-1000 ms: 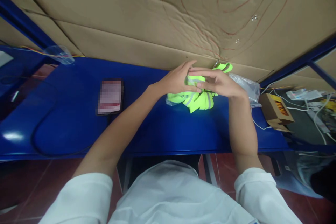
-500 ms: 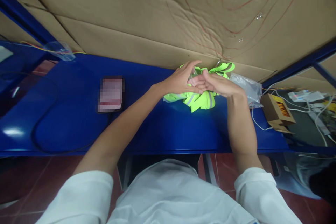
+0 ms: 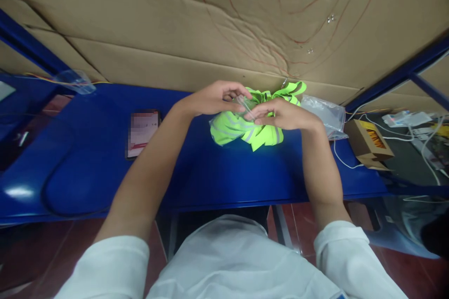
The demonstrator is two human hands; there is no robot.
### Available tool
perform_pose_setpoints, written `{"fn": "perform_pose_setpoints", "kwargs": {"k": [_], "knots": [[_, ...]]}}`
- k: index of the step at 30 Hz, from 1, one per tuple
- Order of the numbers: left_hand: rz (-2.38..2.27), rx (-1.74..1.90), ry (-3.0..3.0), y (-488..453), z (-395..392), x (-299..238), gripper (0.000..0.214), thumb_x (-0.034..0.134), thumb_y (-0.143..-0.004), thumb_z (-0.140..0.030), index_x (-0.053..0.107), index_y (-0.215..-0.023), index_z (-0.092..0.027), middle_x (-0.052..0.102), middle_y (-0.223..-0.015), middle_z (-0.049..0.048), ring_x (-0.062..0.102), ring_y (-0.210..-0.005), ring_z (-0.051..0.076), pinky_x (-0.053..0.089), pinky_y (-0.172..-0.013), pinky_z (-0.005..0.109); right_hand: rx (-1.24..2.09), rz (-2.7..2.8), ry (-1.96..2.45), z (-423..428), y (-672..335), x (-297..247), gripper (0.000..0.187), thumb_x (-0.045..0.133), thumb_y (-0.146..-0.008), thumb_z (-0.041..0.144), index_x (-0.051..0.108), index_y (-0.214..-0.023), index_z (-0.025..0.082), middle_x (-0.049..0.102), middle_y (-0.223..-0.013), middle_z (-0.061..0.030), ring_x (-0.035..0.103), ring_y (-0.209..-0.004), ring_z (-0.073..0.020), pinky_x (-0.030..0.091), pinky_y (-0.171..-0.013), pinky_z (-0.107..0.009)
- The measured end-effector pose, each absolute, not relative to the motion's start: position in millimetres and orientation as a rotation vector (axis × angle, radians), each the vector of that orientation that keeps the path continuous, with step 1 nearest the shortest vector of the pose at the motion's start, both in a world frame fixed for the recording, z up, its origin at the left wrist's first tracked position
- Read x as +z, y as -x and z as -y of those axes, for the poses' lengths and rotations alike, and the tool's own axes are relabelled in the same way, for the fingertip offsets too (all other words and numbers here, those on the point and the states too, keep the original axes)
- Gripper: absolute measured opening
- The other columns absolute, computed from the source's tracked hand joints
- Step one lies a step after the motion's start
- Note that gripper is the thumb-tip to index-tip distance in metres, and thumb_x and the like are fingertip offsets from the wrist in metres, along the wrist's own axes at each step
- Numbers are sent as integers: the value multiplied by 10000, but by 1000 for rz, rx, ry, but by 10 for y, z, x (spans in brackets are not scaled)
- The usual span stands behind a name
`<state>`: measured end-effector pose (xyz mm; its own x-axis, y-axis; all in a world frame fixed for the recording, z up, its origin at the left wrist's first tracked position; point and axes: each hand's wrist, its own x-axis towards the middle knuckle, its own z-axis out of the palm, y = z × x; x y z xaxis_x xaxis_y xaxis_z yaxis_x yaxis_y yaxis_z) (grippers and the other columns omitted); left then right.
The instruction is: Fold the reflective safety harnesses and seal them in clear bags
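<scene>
— What are the hands doing?
— The left hand (image 3: 213, 98) and right hand (image 3: 280, 114) both pinch a clear plastic piece (image 3: 245, 104) at the fingertips. They are just above a neon-yellow reflective strap bundle (image 3: 238, 130) on the blue table (image 3: 228, 168).
— And around them?
— A phone (image 3: 142, 133) lies to the left. To the right are a clear plastic bag (image 3: 324, 111) and a cardboard box (image 3: 368, 142), its print too small to read.

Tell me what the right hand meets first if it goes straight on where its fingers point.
The right hand points left, so first the clear plastic at its fingertips, then likely the fingers of the left hand just beyond, above the neon vest. Depth between them is unclear.
</scene>
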<state>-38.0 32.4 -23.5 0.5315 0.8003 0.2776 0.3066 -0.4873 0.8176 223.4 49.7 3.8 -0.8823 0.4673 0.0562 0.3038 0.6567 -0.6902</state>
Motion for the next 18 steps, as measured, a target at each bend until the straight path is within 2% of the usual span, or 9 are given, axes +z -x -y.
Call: {"fn": "perform_pose_setpoints", "kwargs": {"k": [3, 5, 8, 10, 14, 16, 18], "knots": [[-933, 923, -1986, 452, -274, -138, 313, 813, -769, -456, 768, -964, -214, 765, -958, 64, 710, -889, 220, 571, -823, 375, 898, 2599, 638, -442, -2248, 89, 314, 754, -904, 481, 782, -1110, 246, 782, -1067, -27, 706, -943, -211, 534, -859, -332], [-956, 932, -2000, 452, -242, -92, 275, 817, -765, -451, 761, -915, -227, 753, -901, 48, 695, -841, 210, 564, -775, 356, 701, 2602, 657, -410, -2216, 88, 320, 773, -897, 503, 782, -1090, 248, 760, -1043, -41, 679, -954, -229, 505, -885, -361], [-984, 841, -2127, 460, -196, -21, 273, 807, -779, -471, 768, -924, -243, 715, -855, 29, 661, -805, 199, 541, -742, 335, 436, 2569, 654, -370, -2146, 69, 200, 728, -948, 455, 798, -1024, 283, 729, -1012, -48, 645, -984, -246, 469, -942, -401], [-1004, 747, -2239, 501, -167, 23, 326, 797, -788, -524, 794, -989, -268, 702, -928, 36, 655, -852, 207, 541, -777, 346, 379, 2546, 626, -336, -2114, 75, 162, 676, -987, 392, 804, -982, 292, 715, -995, -46, 643, -959, -234, 477, -917, -392], [-1095, 678, -2343, 659, -132, 67, 484, 774, -770, -660, 802, -1124, -332, 650, -1258, 49, 642, -1134, 261, 525, -987, 403, 405, 2588, 603, -258, -2122, 150, 188, 619, -1008, 313, 796, -962, 265, 715, -1063, -49, 666, -881, -201, 495, -825, -351], [-1154, 603, -2393, 742, -133, 74, 472, 769, -783, -640, 805, -1111, -303, 644, -1329, 47, 611, -1226, 274, 477, -1072, 401, 434, 2650, 615, -241, -2151, 184, 175, 615, -1007, 314, 776, -987, 247, 724, -1083, -59, 679, -921, -214, 496, -852, -354], [-1224, 459, -2437, 799, -140, 84, 408, 738, -835, -573, 809, -1087, -260, 692, -1289, 56, 622, -1206, 265, 459, -1071, 381, 461, 2721, 634, -249, -2176, 192, 172, 629, -1000, 346, 746, -1026, 223, 728, -1063, -72, 679, -968, -232, 489, -872, -355]]}}
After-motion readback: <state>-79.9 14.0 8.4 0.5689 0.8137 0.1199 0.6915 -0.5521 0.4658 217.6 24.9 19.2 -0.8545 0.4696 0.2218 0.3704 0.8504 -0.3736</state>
